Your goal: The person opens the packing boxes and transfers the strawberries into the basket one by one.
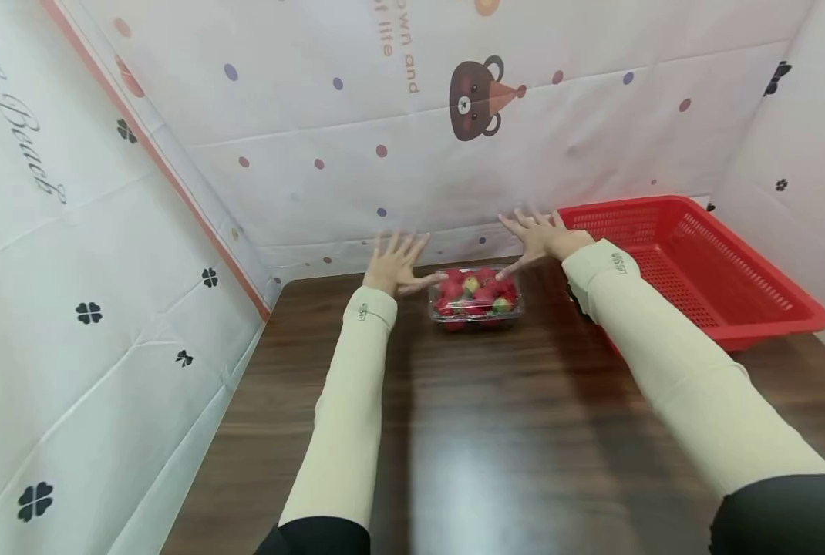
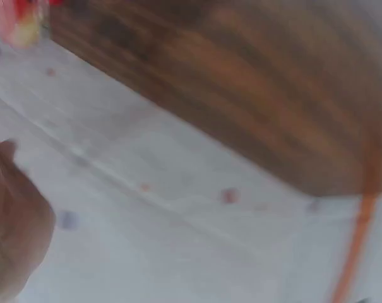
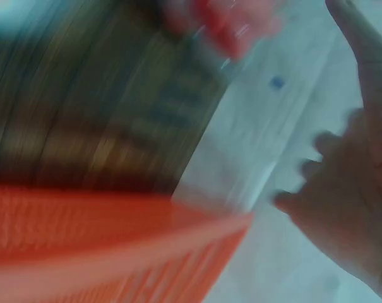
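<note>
A clear plastic box of strawberries (image 1: pixel 475 297) sits on the dark wooden table near its back edge. My left hand (image 1: pixel 392 271) is just left of the box, fingers spread, with the thumb reaching to its upper left edge. On the other side my right hand (image 1: pixel 539 237) is raised with spread fingers, its thumb close to the box's upper right corner. Whether either thumb touches the box I cannot tell. Both wrist views are blurred; part of the left hand (image 2: pixel 17 227) and of the right hand (image 3: pixel 348 183) shows there, with strawberries at the top.
A red perforated plastic basket (image 1: pixel 745 270) stands at the right of the table, beside and partly behind my right forearm. A white printed sheet (image 1: pixel 357 177) hangs along the back. Similar sheeting (image 1: pixel 107 254) covers the left side.
</note>
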Available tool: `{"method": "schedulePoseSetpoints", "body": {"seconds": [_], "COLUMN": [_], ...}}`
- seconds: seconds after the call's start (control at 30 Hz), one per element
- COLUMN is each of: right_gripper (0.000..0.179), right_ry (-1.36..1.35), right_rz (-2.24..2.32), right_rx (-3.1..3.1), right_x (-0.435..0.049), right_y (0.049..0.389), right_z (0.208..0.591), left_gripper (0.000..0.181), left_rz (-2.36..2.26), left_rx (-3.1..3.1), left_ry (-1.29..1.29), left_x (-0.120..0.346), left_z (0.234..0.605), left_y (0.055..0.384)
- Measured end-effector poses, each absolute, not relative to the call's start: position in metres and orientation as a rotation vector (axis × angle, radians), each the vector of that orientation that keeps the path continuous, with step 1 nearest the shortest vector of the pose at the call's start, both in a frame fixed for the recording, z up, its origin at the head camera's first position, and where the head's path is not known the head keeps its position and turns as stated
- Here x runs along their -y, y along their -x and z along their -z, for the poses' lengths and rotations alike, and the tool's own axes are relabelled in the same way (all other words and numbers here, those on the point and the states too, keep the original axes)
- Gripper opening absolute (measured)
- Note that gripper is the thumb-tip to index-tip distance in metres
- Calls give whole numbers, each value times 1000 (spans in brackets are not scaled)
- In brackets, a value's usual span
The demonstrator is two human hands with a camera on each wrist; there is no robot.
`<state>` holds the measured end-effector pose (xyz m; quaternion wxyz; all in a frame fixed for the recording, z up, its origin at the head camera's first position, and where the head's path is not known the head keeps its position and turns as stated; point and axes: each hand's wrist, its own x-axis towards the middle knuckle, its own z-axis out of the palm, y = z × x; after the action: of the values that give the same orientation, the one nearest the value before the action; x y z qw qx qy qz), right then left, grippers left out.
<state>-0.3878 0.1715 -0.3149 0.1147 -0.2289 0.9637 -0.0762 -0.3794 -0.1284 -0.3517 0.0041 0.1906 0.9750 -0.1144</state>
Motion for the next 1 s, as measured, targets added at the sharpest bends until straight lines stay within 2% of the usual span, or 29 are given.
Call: {"method": "schedulePoseSetpoints", "body": {"seconds": [0.2,0.43,0.5,0.6,0.7,0.83,1.0], "right_gripper": [135,131,131,132,133,136,141], "right_ry": [694,478,438,429,415,402,424], "right_rz": [402,527,533,466,405,383,359], "right_rx": [-2570,-2413,-2390,-2401,-2415,-2416,-2407], "right_x": [-155,-140,-137,-134,-131,-127,-124], "right_y": [386,380,378,379,379,381,385], "right_z": [330,351,352,355,357,361,356], "left_gripper": [112,103,92,61,32,28,25], "left_rz": [499,573,481,359,400,559,712], "left_rx": [-2856,-2817,-2832,-2825,-2840,-2908,-2931], "left_ry": [-813,-890,-890,-916,-1058,-1324,-1511], "left_x": [101,93,97,104,113,123,128], "left_z": [338,363,367,371,377,386,384], "left_y": [363,353,351,347,343,336,330]}}
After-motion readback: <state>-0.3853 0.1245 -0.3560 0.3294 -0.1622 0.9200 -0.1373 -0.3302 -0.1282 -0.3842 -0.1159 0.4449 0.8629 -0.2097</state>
